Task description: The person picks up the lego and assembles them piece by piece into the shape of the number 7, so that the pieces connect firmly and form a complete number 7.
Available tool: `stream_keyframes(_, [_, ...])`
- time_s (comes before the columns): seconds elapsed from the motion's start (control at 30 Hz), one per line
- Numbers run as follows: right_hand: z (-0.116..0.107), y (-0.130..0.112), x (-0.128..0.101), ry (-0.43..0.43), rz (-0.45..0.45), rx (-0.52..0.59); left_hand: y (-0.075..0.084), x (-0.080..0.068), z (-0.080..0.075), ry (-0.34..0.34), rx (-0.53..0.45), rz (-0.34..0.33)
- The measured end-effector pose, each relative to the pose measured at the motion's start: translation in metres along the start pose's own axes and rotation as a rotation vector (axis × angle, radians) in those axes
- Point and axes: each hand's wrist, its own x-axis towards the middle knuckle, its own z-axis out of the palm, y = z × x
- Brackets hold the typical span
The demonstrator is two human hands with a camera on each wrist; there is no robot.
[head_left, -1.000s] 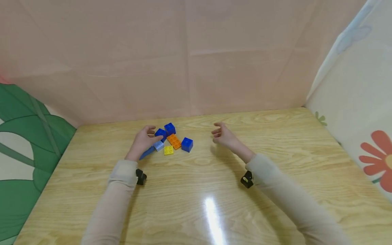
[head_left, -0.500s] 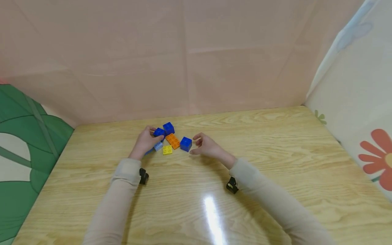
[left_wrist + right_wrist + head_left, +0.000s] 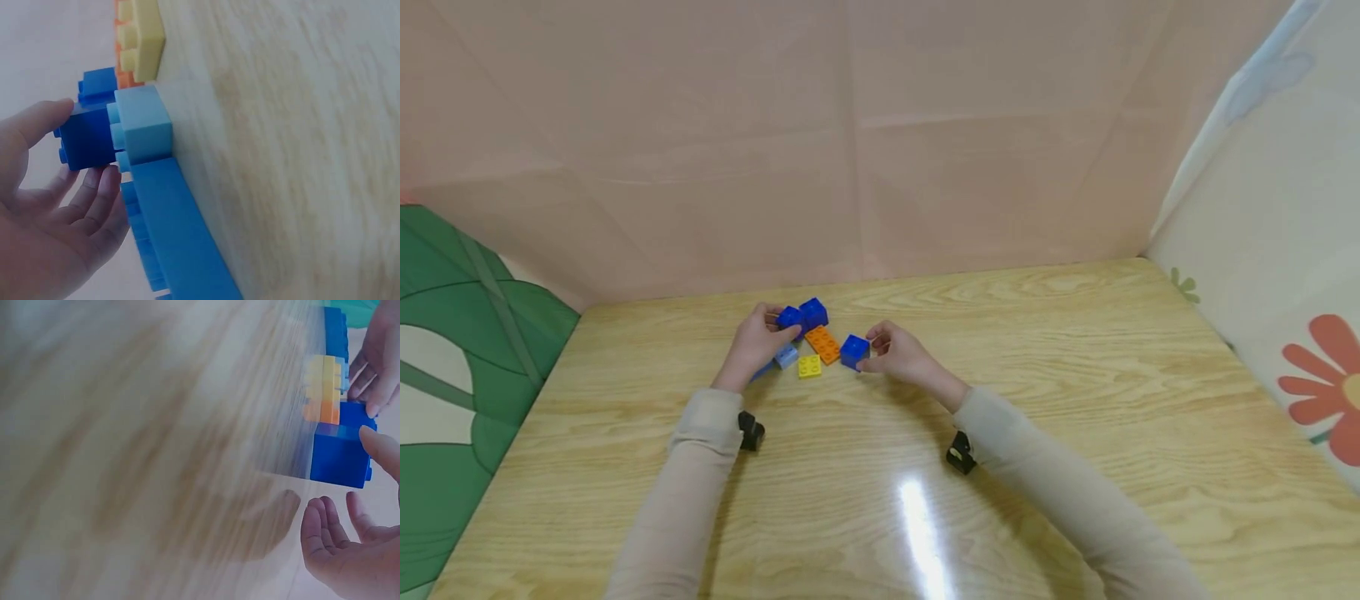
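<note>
Long blue brick (image 3: 175, 231): mostly hidden under the left hand (image 3: 752, 346) in the head view, plain in the left wrist view beside the light blue brick (image 3: 145, 125). Left hand pinches a dark blue brick (image 3: 790, 318) at the cluster's far left. Right hand (image 3: 898, 357) holds another dark blue cube (image 3: 853, 351) (fingers curled around it) on the wooden table (image 3: 1075, 375), right of the orange plate (image 3: 823, 344) and yellow plate (image 3: 809, 366).

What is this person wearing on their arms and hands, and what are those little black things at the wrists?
Both arms are covered by long, close-fitting, pale beige sleeves, the left sleeve and the right sleeve. A small black device sits under the left wrist and another black device under the right wrist. The left hand and right hand are bare, without gloves.
</note>
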Motion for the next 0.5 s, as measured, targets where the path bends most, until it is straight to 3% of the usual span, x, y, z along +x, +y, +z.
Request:
stream_keyframes(0.33, [-0.003,-0.002,0.002,0.000,0.000,-0.041,0.011,-0.007,-0.002,0.001,-0.038,0.060])
stream_keyframes(0.5, [-0.013,0.005,0.002,-0.030,-0.041,-0.063,0.016,-0.009,0.001,0.007,-0.043,0.106])
